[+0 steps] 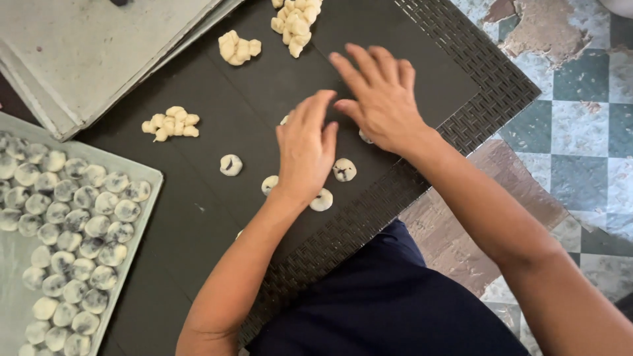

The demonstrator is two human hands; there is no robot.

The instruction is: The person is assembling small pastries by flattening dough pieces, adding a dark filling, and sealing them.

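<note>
Filled dough rounds (343,169): four or five lie loose on the dark mat (264,99) beside my hands, well short of the tray. Nearest me, my left hand (304,150) lies flat over the mat, fingers released, gripping nothing I can see. Beyond it, my right hand (382,99) presses down, fingers spread. Left, the metal tray (153,177) holds many finished rounds in rows. Farther off, three heaps of raw dough lumps (173,122) remain unworked; much is left, I judge.
</note>
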